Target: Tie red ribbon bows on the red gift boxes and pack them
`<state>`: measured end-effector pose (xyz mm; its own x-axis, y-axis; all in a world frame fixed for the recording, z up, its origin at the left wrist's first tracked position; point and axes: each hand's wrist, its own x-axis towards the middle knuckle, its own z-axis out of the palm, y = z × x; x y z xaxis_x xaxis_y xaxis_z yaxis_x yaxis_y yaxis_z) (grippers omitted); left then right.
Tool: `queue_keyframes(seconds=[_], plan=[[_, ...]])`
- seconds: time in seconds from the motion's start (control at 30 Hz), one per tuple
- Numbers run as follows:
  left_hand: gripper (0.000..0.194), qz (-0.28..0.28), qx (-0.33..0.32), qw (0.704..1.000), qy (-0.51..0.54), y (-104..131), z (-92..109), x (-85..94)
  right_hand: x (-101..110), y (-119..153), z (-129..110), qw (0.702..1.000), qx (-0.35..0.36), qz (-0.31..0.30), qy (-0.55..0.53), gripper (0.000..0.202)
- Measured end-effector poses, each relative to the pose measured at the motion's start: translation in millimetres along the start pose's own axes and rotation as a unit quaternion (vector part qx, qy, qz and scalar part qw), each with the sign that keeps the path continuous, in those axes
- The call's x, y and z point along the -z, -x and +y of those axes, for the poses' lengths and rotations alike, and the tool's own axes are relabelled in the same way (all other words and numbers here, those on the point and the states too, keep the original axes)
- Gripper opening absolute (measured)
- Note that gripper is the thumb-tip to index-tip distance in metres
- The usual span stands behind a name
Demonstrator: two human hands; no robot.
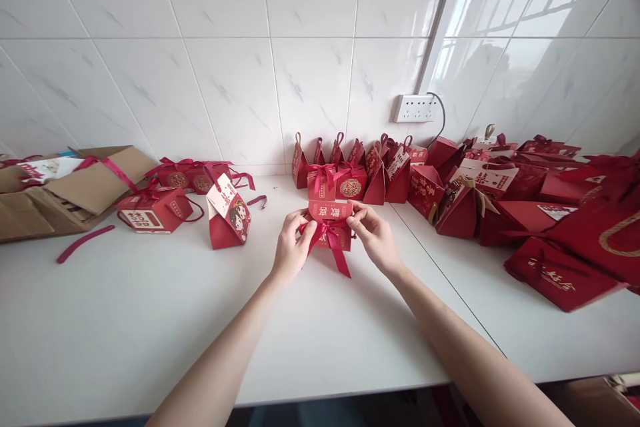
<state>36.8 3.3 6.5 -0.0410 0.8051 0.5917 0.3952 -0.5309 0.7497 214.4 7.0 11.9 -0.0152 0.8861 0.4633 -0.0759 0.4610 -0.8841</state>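
Observation:
Between my two hands, at the middle of the white table, is a small red gift box [342,239] with gold print and a dark red ribbon [341,263] tied in a bow on its front. My left hand [293,243] pinches the box and ribbon at the left side. From the right, the thumb and fingers of my right hand [374,233] grip its upper corner. A flap with gold characters stands up at the top of the box. Just behind it sit red boxes with bows [351,187]. My fingers cover the box's side edges.
An open cardboard carton [100,190] stands at the far left, near a red box [160,212] and a loose ribbon strip [86,243]. A triangular box [229,217] is left of my hands. Many red boxes [505,213] crowd the right. A power strip [416,109] is on the wall.

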Motion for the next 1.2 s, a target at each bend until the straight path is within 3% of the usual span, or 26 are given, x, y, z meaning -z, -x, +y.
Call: queue_keyframes(seconds=[0.47, 0.67, 0.9, 1.2], plan=[[0.022, 0.044, -0.073, 0.994, -0.066, 4.9, -1.1, -5.8, 1.3, -1.4, 0.7, 0.991, -0.080, -0.016, -0.105, 0.038], [0.022, 0.044, -0.071, 0.994, -0.073, 4.8, 0.5, -7.0, 2.7, -4.2, -2.9, 0.986, -0.094, -0.030, -0.137, 0.043], [0.019, 0.005, -0.064, 0.996, -0.058, 6.2, 0.0, -2.0, 4.3, -2.4, -6.1, 0.997, -0.061, -0.011, -0.038, 0.038], [0.024, -0.064, -0.013, 0.997, 0.044, 3.1, -0.4, -1.3, 2.3, -2.4, -2.8, 1.000, -0.018, -0.009, 0.006, 0.037]])
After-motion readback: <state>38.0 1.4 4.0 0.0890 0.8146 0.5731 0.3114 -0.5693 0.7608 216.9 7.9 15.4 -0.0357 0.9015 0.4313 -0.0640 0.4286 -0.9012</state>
